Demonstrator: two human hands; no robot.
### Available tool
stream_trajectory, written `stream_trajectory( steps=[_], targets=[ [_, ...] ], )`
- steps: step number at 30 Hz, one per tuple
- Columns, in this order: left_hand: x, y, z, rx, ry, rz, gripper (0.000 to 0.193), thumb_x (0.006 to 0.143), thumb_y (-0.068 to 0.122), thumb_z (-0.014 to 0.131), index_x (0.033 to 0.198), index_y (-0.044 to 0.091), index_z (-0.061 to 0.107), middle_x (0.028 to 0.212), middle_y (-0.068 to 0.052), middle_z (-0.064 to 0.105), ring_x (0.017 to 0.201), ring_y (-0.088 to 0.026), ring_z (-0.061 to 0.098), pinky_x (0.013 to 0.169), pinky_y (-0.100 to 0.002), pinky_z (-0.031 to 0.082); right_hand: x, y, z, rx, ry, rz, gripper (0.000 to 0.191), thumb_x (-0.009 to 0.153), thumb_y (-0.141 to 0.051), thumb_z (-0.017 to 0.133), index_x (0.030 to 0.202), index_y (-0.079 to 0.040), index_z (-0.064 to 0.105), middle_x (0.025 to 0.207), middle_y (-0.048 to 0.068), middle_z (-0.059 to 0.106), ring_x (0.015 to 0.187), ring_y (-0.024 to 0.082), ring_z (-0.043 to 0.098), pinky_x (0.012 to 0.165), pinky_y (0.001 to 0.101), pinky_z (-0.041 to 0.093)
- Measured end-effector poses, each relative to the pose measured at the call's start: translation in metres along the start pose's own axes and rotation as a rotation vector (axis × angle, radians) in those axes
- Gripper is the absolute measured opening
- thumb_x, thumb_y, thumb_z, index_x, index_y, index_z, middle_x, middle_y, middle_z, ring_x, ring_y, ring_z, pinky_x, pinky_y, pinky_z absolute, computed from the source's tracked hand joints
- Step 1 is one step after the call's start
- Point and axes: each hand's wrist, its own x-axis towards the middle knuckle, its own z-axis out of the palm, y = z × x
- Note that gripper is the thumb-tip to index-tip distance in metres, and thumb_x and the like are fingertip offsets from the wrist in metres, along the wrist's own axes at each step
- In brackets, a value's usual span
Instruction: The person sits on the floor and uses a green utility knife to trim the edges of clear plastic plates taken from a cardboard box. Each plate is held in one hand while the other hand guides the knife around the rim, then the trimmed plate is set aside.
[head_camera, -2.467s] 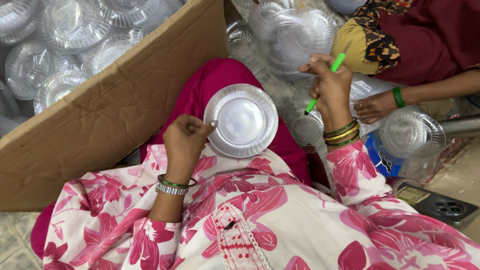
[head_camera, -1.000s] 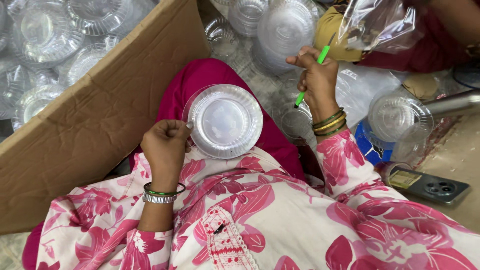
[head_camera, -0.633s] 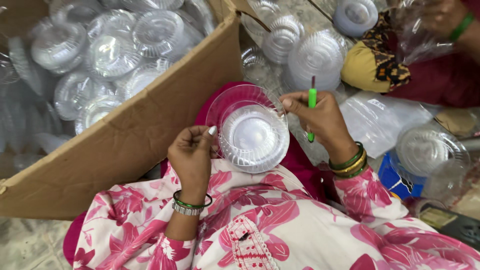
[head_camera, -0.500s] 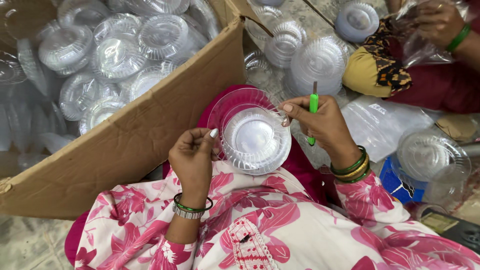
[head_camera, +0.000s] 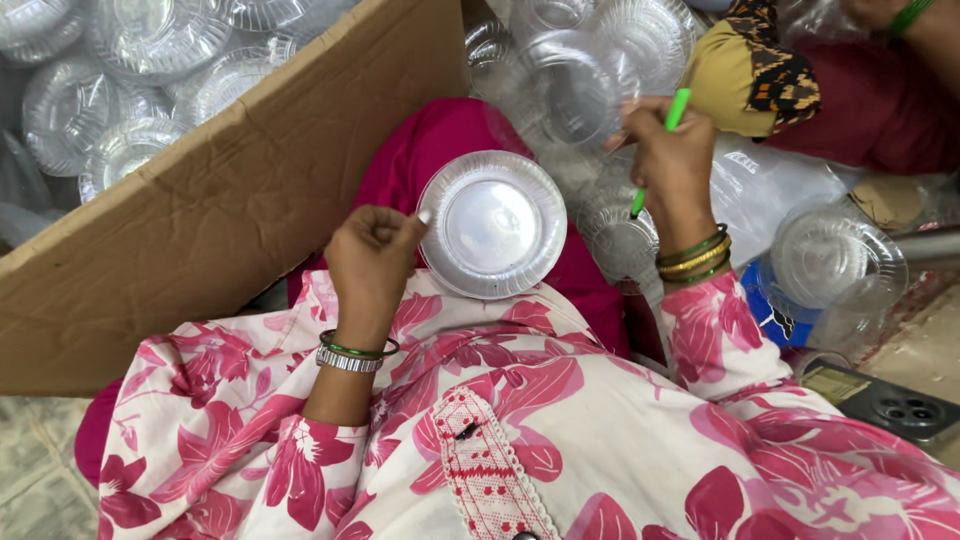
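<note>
The left hand (head_camera: 372, 250) is curled, its fingertips pinching the left rim of a round clear plastic lid with a ribbed edge (head_camera: 492, 224). The lid is held face-up over the lap, above a magenta cloth-covered knee (head_camera: 440, 140). The right hand (head_camera: 672, 162) is closed around a slim green pen (head_camera: 657, 148), which points down and to the left; the pen tip is well apart from the held lid and hangs above a heap of loose clear plastic lids (head_camera: 590, 70) on the floor. A large brown cardboard box (head_camera: 230, 210) stands just left of the knee, its interior filled with more clear round lids (head_camera: 130, 90). A second person in a mustard and maroon garment (head_camera: 800, 90) sits at upper right. A dark phone (head_camera: 890, 405) lies at lower right, beside a blue packet (head_camera: 772, 315).
</note>
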Motion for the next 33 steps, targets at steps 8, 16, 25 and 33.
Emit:
stream_trajectory(
  steps=[8,16,25,33],
  targets=[
    [0.003,-0.011,0.001,-0.007,0.009,0.0,0.011,0.087,0.008,0.079,0.081,-0.001,0.073,0.06,-0.004,0.068,0.046,-0.007,0.063,0.043,-0.023,0.05,0.018,0.008,-0.018,0.154,0.147,0.116,0.01,0.095,-0.01,0.064,0.102,-0.004,0.068,0.081,0.016,0.079,0.035,0.005,0.041,0.032,0.0232,0.031],
    [-0.007,-0.001,-0.006,-0.305,0.127,0.09,0.011,0.092,0.004,0.079,0.09,-0.002,0.071,0.072,-0.003,0.07,0.054,-0.005,0.063,0.046,-0.02,0.05,-0.023,-0.031,0.016,-0.064,-0.25,-0.066,0.019,0.101,-0.018,0.073,0.105,0.0,0.074,0.08,0.013,0.073,0.042,0.003,0.042,0.038,0.0206,0.029],
    [-0.015,0.019,-0.009,-0.449,0.16,0.135,0.01,0.096,0.003,0.076,0.093,-0.003,0.068,0.076,-0.004,0.069,0.059,-0.006,0.064,0.05,-0.02,0.054,-0.05,-0.05,0.043,-0.072,-0.489,-0.1,0.019,0.097,-0.013,0.077,0.106,0.004,0.075,0.084,0.007,0.074,0.071,0.007,0.068,0.057,0.0192,0.046],
    [-0.022,0.028,-0.01,-0.604,0.183,0.24,0.013,0.1,0.005,0.074,0.099,-0.001,0.062,0.082,-0.005,0.068,0.064,-0.008,0.065,0.055,-0.023,0.058,-0.062,-0.054,0.047,-0.098,-0.448,-0.02,0.016,0.094,-0.004,0.077,0.106,0.007,0.074,0.084,0.008,0.074,0.071,0.012,0.066,0.059,0.0231,0.046]
  ],
)
